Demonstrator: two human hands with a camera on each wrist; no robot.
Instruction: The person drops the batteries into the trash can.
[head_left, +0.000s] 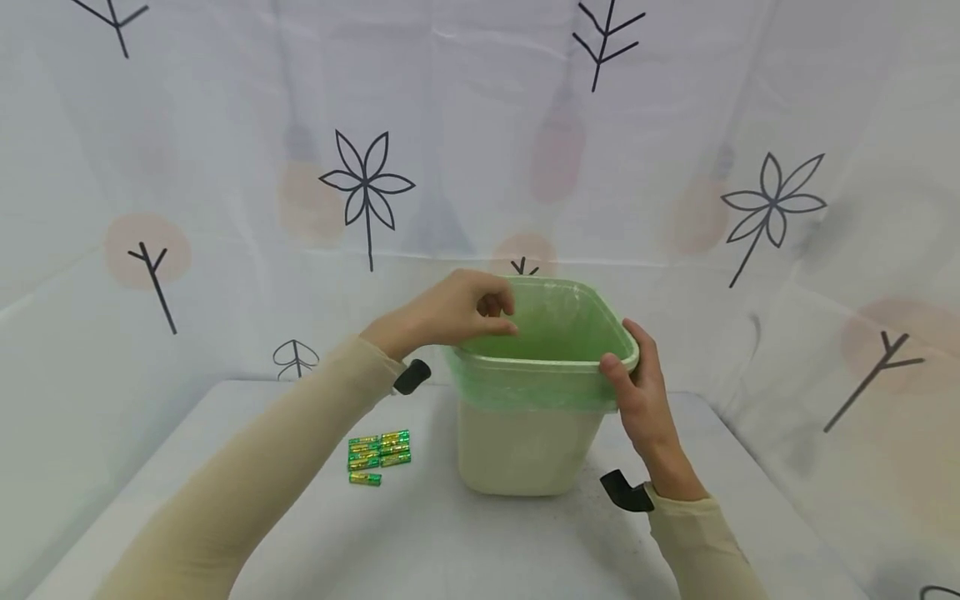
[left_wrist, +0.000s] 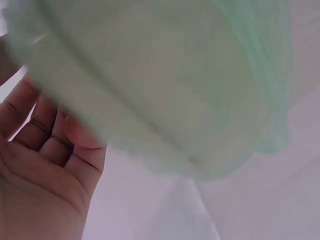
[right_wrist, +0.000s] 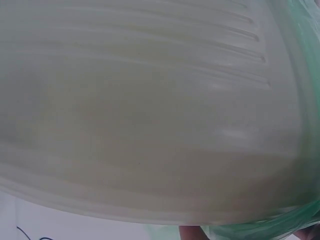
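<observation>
Head view: pale bin, centre; green liner, folded over its top. My right hand, clamped on the bin, should brace it steadily; my left hand, thumb and fingers apart, seems empty. Batteries, left of bin.

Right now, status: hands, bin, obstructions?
Left hand loosely curled at bin; right hand grips rim. Green bag over rim. Batteries left of bin, seemingly not blocking.

Cream tapered plastic bin mid-frame looks pretty smooth; the thin green plastic liner is kinda filmy. Green-and-gold battery-like cylinders, lower left of centre: shiny. White printed cloth backdrop up top: matt, creased.
</observation>
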